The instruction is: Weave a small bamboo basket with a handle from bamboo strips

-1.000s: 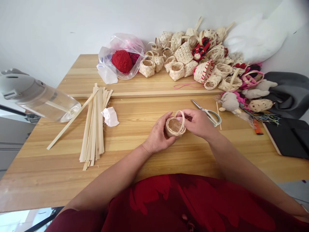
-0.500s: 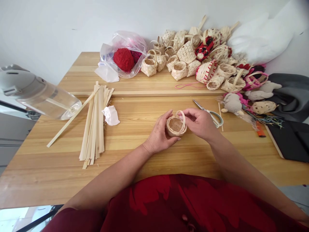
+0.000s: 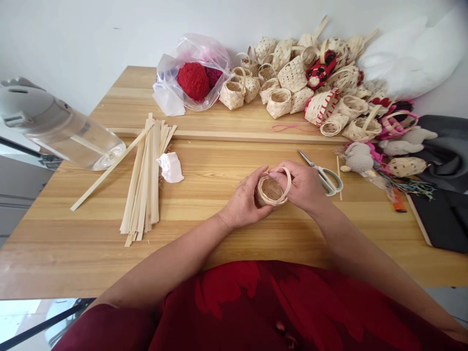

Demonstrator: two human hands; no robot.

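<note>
A small round woven basket (image 3: pixel 271 191) with a thin looped handle is between my hands above the table. My left hand (image 3: pixel 247 200) curls around its left side, thumb at the near rim and fingers at the far side. My right hand (image 3: pixel 302 187) is closed at the far right of the rim, thumb and forefinger pinching near the handle; the exact pinched spot is partly hidden. The basket's mouth tips toward me, showing its woven bottom. Just beyond my right hand lie scissors (image 3: pixel 331 184) and a thin wooden strip (image 3: pixel 340 178).
A bundle of flat wood strips (image 3: pixel 146 180), crumpled white tissue (image 3: pixel 170 167) and a water bottle (image 3: pixel 78 131) are at left. Bagged red yarn (image 3: pixel 193 82) and many woven baskets (image 3: pixel 292 74) line the back. Crocheted grey figures (image 3: pixel 359 158) and a black case (image 3: pixel 438 214) sit at right.
The view has shifted slightly. My right fingers have moved from the handle's right side inward to the far rim, and the handle now leans more to the right.
</note>
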